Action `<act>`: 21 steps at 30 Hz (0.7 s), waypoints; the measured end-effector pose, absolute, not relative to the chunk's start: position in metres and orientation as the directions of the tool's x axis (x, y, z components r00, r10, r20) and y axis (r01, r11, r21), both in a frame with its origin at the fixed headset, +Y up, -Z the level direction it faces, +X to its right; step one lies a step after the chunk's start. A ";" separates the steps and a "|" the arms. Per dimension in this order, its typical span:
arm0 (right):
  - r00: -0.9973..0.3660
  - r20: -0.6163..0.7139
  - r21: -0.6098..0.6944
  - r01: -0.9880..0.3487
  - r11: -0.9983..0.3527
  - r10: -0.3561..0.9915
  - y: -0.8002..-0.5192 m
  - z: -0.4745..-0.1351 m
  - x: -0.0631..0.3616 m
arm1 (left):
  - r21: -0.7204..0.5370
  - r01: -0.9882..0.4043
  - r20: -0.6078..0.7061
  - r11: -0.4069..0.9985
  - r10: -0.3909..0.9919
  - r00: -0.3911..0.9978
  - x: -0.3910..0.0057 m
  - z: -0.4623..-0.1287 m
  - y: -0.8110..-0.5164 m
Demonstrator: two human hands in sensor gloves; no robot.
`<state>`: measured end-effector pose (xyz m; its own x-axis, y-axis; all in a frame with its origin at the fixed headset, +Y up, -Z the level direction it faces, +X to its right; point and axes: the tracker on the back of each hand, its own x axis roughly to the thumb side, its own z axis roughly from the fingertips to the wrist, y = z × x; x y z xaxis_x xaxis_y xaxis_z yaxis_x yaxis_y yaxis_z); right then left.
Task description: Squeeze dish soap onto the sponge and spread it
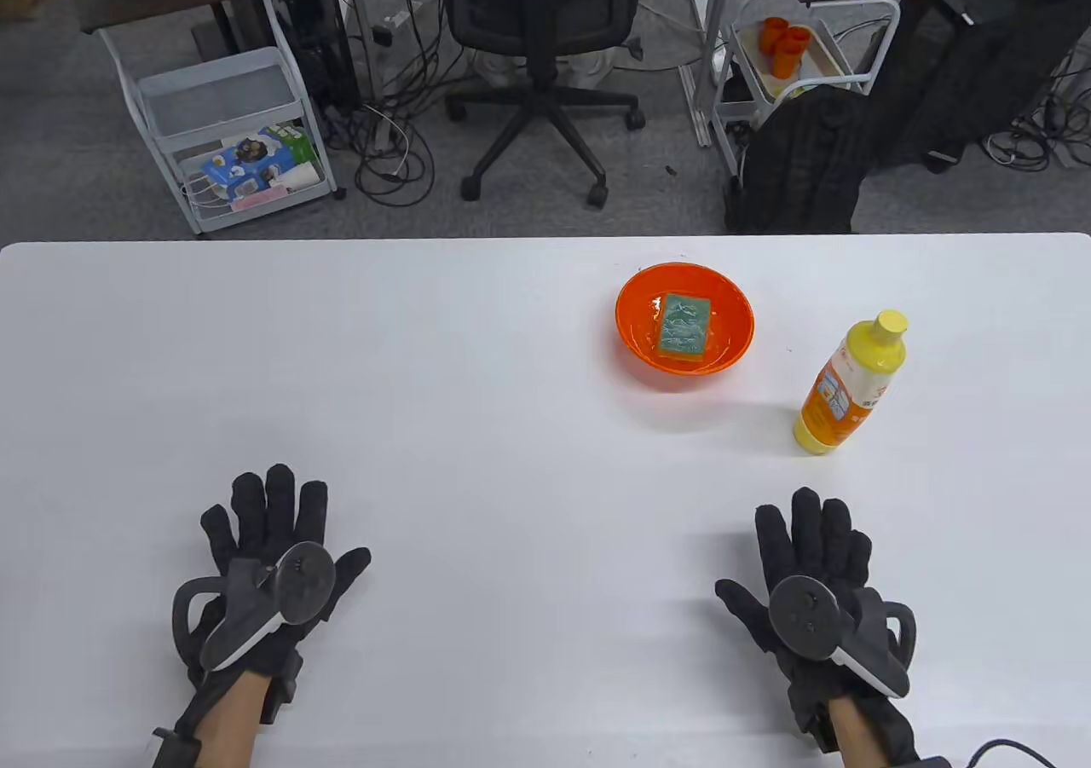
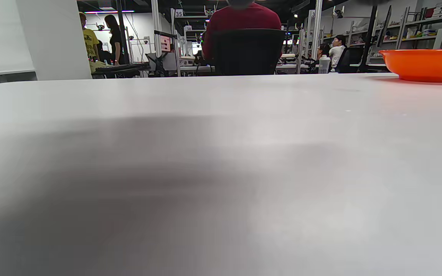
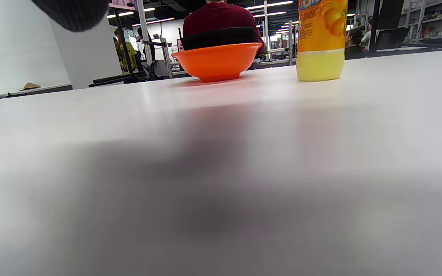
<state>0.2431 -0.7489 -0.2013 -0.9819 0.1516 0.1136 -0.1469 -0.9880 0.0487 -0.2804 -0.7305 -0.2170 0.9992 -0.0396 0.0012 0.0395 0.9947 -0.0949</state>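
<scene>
I see both hands flat on the surface, holding nothing.
My left hand (image 1: 268,559) and right hand (image 1: 810,576) lie with fingers spread; ahead of the right stand the bottle (image 1: 848,384) and, left of it, the bowl (image 1: 684,326) with the sponge (image 1: 684,329).

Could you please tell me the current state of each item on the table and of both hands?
Sponge: lying flat inside the bowl.
Orange bowl: upright on the table.
Dish soap bottle: upright, cap on, untouched.
Left hand: flat on table, empty.
Right hand: flat on table, empty.
</scene>
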 end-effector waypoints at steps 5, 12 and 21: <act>-0.982 0.118 0.042 -0.144 -0.989 0.148 -0.746 -0.200 0.243 | -0.078 0.038 0.002 0.996 -0.038 0.999 -0.279 -0.215 -0.727; -0.984 0.097 0.035 -0.149 -0.988 0.152 -0.743 -0.200 0.246 | -0.084 0.037 0.019 0.996 -0.035 0.999 -0.275 -0.216 -0.729; -0.983 0.140 -0.059 -0.124 -0.991 0.114 -0.726 -0.220 0.224 | -0.082 0.058 0.041 0.995 -0.055 0.998 -0.269 -0.218 -0.729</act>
